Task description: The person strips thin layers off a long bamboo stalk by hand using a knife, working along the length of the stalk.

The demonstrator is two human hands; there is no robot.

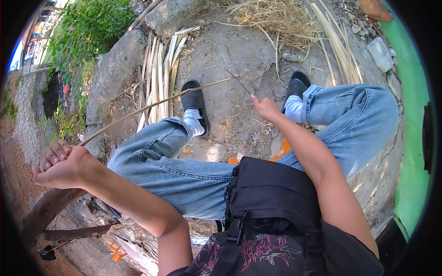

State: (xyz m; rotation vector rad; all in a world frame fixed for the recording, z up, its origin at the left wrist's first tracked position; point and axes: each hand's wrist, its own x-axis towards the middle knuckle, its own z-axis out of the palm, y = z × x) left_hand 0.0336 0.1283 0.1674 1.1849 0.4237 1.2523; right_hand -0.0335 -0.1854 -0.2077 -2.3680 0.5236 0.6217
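Note:
My left hand [60, 161] is held out at the left, palm turned up, its fingers curled round one end of a long, thin brown strip [156, 104] that looks like split cane or a plant stalk. The strip runs up to the right across my left shin and foot. Between my knees, my right hand [267, 109] grips a slim knife [239, 83]; the handle is mostly hidden in my fist. The narrow dark blade points up and left, and it appears to meet or cross the strip's far end. Whether they touch I cannot tell.
Pale split strips [161, 76] lie by my left sandal [195, 103], more strips [343, 53] at the far right. Beyond is a heap of dry shavings [276, 23]. Rocks [119, 64] and plants [87, 27] line the left, a green wall [410, 106] the right. A thick branch [50, 209] is lower left.

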